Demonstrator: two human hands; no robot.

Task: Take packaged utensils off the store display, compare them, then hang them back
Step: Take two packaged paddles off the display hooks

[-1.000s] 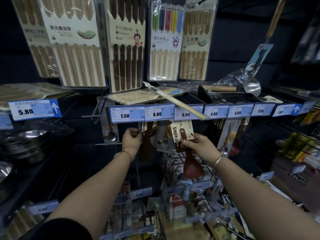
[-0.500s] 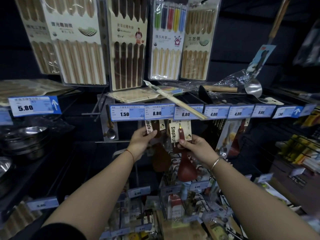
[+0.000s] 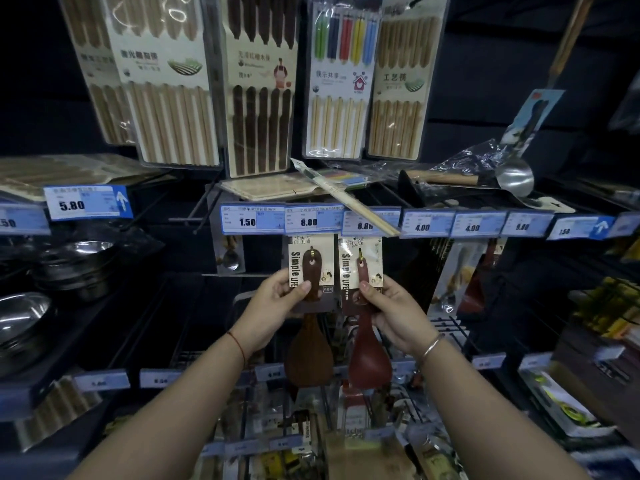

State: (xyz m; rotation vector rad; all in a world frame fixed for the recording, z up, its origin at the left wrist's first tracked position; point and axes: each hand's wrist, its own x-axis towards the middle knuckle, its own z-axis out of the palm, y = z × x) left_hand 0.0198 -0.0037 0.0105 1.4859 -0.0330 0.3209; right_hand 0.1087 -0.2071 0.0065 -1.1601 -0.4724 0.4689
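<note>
Fingers of the left hand (image 3: 273,308) pinch the dark brown spoon's card (image 3: 309,268); the right hand (image 3: 394,311) likewise pinches the reddish spoon's card (image 3: 360,268), side by side beneath the price tags (image 3: 308,221).

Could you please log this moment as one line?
stage: compare | left hand: holds dark spoon | right hand: holds red spoon | side by side

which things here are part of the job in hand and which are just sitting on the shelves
In the job: left hand, holding the dark brown spoon pack; right hand, holding the reddish spoon pack.

Just lying about: hanging chopstick packs, loose chopsticks, steel ladle, steel bowls, price tags.
</note>
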